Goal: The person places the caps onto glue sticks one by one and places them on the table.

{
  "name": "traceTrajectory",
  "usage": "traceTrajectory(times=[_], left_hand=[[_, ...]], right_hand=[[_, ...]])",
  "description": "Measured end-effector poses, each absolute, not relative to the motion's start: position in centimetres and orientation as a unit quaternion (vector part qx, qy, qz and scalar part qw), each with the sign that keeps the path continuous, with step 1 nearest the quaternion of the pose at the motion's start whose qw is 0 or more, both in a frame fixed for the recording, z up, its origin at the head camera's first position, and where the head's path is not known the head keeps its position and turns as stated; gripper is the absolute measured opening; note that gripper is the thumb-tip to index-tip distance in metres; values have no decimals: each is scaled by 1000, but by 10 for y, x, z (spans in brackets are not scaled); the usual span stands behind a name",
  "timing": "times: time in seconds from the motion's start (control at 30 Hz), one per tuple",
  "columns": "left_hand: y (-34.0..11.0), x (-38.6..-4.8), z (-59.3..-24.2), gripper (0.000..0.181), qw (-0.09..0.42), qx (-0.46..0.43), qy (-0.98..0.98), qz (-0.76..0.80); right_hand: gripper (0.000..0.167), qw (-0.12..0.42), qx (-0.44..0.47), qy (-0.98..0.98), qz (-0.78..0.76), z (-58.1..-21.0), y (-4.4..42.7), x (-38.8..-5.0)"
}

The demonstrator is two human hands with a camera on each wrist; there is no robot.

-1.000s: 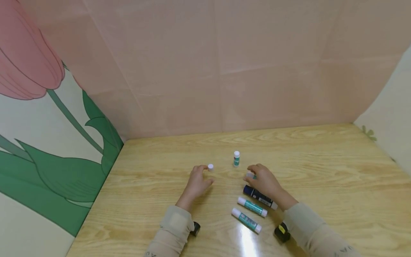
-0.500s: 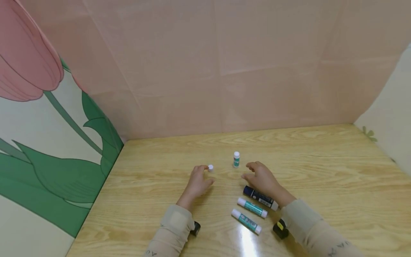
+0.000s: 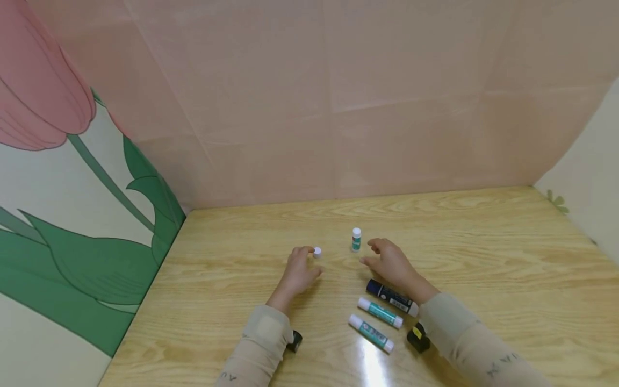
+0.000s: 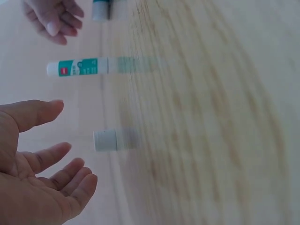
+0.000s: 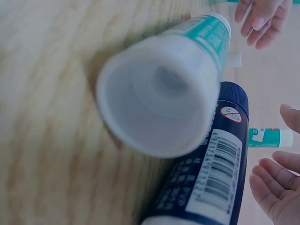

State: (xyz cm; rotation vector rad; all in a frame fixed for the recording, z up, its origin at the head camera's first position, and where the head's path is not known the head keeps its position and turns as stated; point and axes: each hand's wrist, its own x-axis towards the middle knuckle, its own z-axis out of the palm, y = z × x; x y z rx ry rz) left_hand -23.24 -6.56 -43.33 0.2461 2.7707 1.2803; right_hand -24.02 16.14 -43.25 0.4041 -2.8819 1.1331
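Note:
A small white cap stands on the table just beyond the fingertips of my left hand. The left wrist view shows a gap between this cap and the spread, bent fingers of the left hand. A teal-and-white glue stick stands upright farther right. My right hand hovers to its right, thumb and fingers apart, holding nothing visible. In the right wrist view, the standing glue stick shows between that hand's thumb and fingers. Behind the right hand in the left wrist view is a partly cropped teal-and-white piece.
A dark blue tube and two teal-and-white glue sticks, one farther and one nearer, lie below the right hand. The wooden table ends at a pinkish backdrop. Black devices sit at both wrists.
My right hand has shifted left and slightly forward, nearer the standing glue stick. The teal-and-white piece seen at its fingers a second ago is hidden in the head view. The left hand barely moves.

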Motion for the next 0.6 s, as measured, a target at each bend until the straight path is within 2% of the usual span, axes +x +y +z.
traceTrajectory(times=[0.6], left_hand=[[-62,-234,-431,49,53,59,917,391]], right_hand=[[52,-5,114,-924,365,-420,155,-252]])
